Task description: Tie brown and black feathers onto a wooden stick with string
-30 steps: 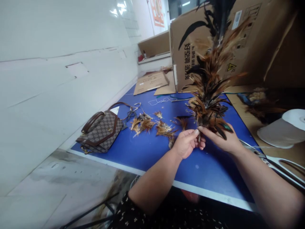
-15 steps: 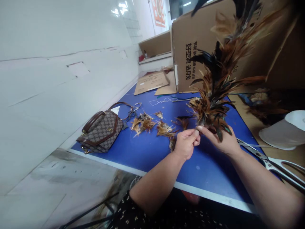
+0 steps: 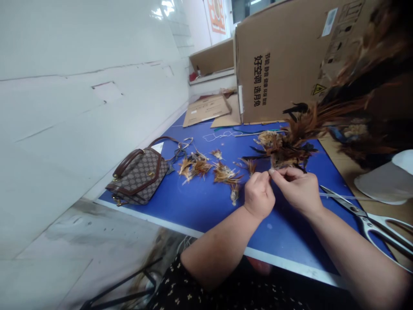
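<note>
A long bundle of brown and black feathers (image 3: pixel 300 133) slants up to the right from between my hands, its upper end blurred. My right hand (image 3: pixel 298 189) is closed round its lower end, with thumb and fingers pinching the base. My left hand (image 3: pixel 260 196) is a closed fist whose fingertips meet the right thumb at that same base; what lies inside the fist is hidden. Loose tufts of short brown feathers (image 3: pixel 224 173) lie left of my hands on the blue tabletop (image 3: pixel 206 215).
A patterned handbag (image 3: pixel 140 176) sits at the table's left edge. Scissors (image 3: pixel 358 211) lie right of my right arm, by a white spool (image 3: pixel 383 181). A large cardboard box (image 3: pixel 284 64) stands behind, flat cardboard (image 3: pixel 206 111) beside it. Thin white cord (image 3: pixel 219 135) lies on the table.
The feather bundle has tipped from nearly upright over to the right, uncovering more of the box. My left hand has rolled over into a tighter fist, still meeting the right hand.
</note>
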A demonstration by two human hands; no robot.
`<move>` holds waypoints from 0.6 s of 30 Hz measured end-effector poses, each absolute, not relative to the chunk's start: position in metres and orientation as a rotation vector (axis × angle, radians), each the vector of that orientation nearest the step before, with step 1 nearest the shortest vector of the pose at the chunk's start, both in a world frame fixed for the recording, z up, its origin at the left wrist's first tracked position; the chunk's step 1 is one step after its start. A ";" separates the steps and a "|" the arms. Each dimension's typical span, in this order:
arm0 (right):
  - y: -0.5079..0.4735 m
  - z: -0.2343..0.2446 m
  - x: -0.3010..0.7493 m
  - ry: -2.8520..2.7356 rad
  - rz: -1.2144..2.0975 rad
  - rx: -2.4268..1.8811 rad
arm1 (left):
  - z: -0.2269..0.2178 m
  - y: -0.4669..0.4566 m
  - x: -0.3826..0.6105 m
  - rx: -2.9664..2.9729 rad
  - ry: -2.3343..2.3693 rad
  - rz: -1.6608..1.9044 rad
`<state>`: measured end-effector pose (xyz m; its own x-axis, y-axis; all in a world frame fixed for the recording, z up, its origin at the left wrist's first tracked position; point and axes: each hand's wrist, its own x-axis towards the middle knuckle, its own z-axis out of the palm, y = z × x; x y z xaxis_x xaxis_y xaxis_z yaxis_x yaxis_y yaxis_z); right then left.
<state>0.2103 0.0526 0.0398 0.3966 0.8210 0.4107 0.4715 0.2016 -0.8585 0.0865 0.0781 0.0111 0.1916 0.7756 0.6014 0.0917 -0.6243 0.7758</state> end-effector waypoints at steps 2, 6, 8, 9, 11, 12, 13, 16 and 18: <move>0.052 0.044 0.216 -1.250 0.426 -1.408 | 0.010 0.078 0.087 1.824 0.785 1.476; 0.052 0.051 0.229 -1.351 0.610 -1.329 | 0.008 0.084 0.084 1.506 0.687 1.236; 0.052 0.052 0.235 -1.398 0.711 -1.277 | 0.007 0.088 0.081 1.276 0.593 1.029; 0.053 0.052 0.237 -1.411 0.744 -1.255 | 0.007 0.089 0.080 1.179 0.553 0.956; 0.053 0.050 0.241 -1.424 0.772 -1.231 | 0.007 0.091 0.079 1.055 0.504 0.897; 0.054 0.049 0.243 -1.428 0.775 -1.228 | 0.008 0.091 0.080 1.026 0.491 0.894; 0.054 0.049 0.244 -1.429 0.775 -1.228 | 0.008 0.091 0.080 1.012 0.485 0.899; 0.054 0.050 0.245 -1.440 0.767 -1.234 | 0.008 0.090 0.082 1.040 0.515 0.947; 0.054 0.052 0.243 -1.471 0.754 -1.244 | 0.007 0.089 0.082 1.121 0.584 1.018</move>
<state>0.2430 0.0535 0.0520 0.0572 0.9520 0.3008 0.3117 0.2692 -0.9112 0.0825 0.0886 0.0075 0.4501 0.8878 0.0962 -0.3646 0.0843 0.9274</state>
